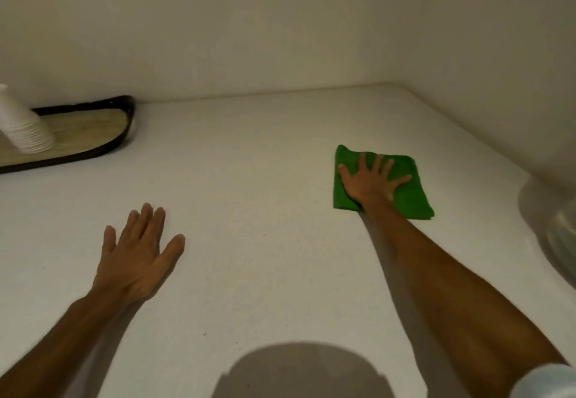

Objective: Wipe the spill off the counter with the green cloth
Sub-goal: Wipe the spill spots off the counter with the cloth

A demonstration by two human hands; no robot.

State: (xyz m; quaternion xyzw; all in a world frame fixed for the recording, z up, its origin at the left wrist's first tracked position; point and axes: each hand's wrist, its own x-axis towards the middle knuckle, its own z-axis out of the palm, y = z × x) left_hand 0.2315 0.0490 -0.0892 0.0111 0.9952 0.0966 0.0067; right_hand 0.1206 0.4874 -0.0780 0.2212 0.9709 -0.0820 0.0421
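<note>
A folded green cloth lies flat on the white counter, right of centre and toward the back corner. My right hand presses down on the cloth's left half, palm flat and fingers spread. My left hand rests palm down on the bare counter at the front left, fingers apart and holding nothing. I cannot make out a wet patch on the counter; only a few tiny dark specks show near the front.
A dark-rimmed tray with a woven mat sits at the back left, holding a leaning stack of white cups. A white rounded object stands at the right edge. Walls close the back and right sides.
</note>
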